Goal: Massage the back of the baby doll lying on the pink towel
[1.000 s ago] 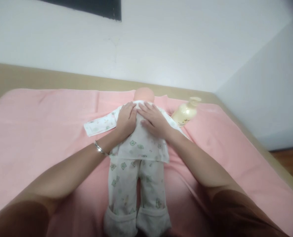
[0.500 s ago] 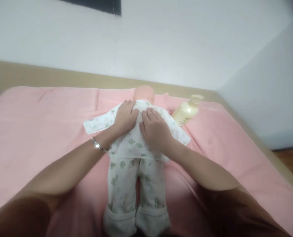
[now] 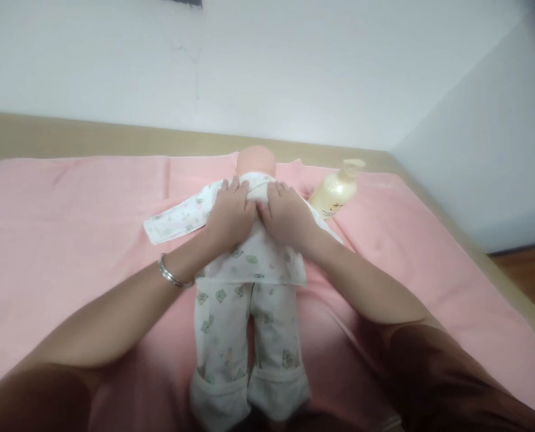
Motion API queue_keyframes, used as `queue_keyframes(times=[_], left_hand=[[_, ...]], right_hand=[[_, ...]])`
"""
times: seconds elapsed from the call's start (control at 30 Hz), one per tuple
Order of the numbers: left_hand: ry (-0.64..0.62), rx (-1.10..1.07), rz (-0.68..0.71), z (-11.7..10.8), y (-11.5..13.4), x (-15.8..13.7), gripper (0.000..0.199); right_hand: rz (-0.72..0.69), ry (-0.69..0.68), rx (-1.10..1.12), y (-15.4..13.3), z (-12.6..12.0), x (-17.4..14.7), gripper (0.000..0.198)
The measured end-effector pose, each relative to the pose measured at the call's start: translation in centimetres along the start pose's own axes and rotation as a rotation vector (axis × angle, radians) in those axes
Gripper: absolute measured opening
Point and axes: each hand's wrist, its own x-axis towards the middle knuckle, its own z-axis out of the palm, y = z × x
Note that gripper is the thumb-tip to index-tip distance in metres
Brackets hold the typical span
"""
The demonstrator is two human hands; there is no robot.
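Note:
A baby doll [image 3: 253, 270] in white pyjamas with small green prints lies face down, its bald head away from me and its legs toward me. My left hand [image 3: 232, 215] rests flat on the left side of its upper back, fingers stretched toward the shoulder. On the right side of the upper back lies my right hand [image 3: 287, 216], also flat with fingers extended. The two thumbs nearly meet over the middle of the back. One pyjama sleeve [image 3: 177, 219] spreads out to the left; the other is partly covered by my right hand and wrist.
A pale yellow pump bottle [image 3: 335, 193] leans beside the doll's right-hand sleeve. Beneath everything is a pink sheet [image 3: 78, 240] with some creases. Behind the sheet runs a tan edge [image 3: 114, 133] against a white wall [image 3: 267, 72]. Wooden floor [image 3: 526, 270] shows at far right.
My right hand has slid up the doll's back toward the shoulder, level with the left. My left hand has turned slightly inward, its thumb nearer the right one. The camera view has shifted a little.

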Motion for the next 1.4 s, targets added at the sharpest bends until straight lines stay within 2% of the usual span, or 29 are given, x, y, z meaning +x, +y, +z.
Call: queue_keyframes(times=[0.1, 0.17, 0.3, 0.47, 0.6, 0.7, 0.83, 0.93, 1.0, 1.07, 1.13, 1.3, 1.4], left_hand=[[0.025, -0.029, -0.009, 0.6, -1.4, 1.1, 0.029], [0.061, -0.064, -0.076, 0.9, -1.7, 1.4, 0.034], [0.108, -0.102, -0.191, 1.2, -1.4, 1.2, 0.048], [0.124, -0.079, -0.131, 1.4, -1.4, 0.9, 0.05], [0.12, -0.049, -0.151, 1.7, -1.6, 0.9, 0.052], [0.131, 0.002, -0.093, 1.3, -1.6, 0.9, 0.044], [0.014, 0.13, -0.069, -0.4, -0.7, 0.7, 0.035], [-0.076, 0.254, 0.057, -1.7, 0.6, 0.0, 0.034], [-0.08, 0.31, 0.156, -2.0, 1.3, -0.6, 0.034], [-0.07, 0.295, 0.176, -2.0, 1.4, -0.8, 0.036], [-0.074, 0.208, 0.125, -1.8, 1.0, -0.4, 0.036], [-0.062, -0.012, -0.177, -1.5, -1.1, 1.7, 0.028], [-0.023, -0.095, -0.187, -1.2, -1.8, 2.1, 0.028]], right_hand=[[-0.049, 0.049, -0.097, -1.5, -0.3, -1.9, 0.059], [-0.064, 0.072, -0.103, -1.8, -0.1, -2.3, 0.057], [-0.133, 0.099, 0.012, -0.2, 0.5, -0.6, 0.057], [-0.18, -0.02, 0.085, 2.4, 0.9, 2.1, 0.069], [-0.18, 0.035, 0.095, 2.4, 1.4, 2.0, 0.067], [-0.165, 0.05, 0.124, 2.0, 1.7, 1.6, 0.063], [-0.136, 0.046, 0.147, 2.0, 1.7, 1.7, 0.065], [-0.156, 0.039, 0.168, 2.2, 1.5, 2.0, 0.066], [-0.175, 0.047, 0.177, 2.2, 1.5, 2.0, 0.066], [-0.175, 0.068, 0.178, 1.8, 1.4, 1.6, 0.064], [-0.155, 0.107, 0.169, 0.9, 1.4, 0.9, 0.062], [-0.118, 0.153, 0.168, -1.2, 1.2, -1.2, 0.059], [-0.108, 0.118, 0.218, -1.3, 1.0, -1.2, 0.057]])
